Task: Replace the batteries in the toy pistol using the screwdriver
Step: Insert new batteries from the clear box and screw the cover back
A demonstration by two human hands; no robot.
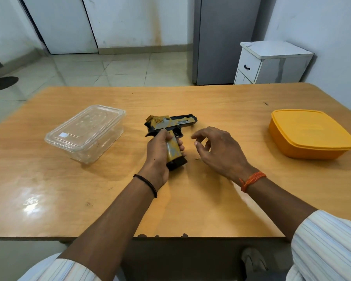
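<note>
Glossy wooden table (69,199), clear plastic box (85,132), matt orange plastic container (310,134).

Head view, angled down, table (221,102) close

Only one marking carries print: a yellow strip along the slide of the toy pistol (170,126), mid-table, bearing a line or two of small dark lettering, too small and blurred to read. A small white sticker sits on the lid of the clear plastic container (85,132) at left; nothing legible on it.
</note>
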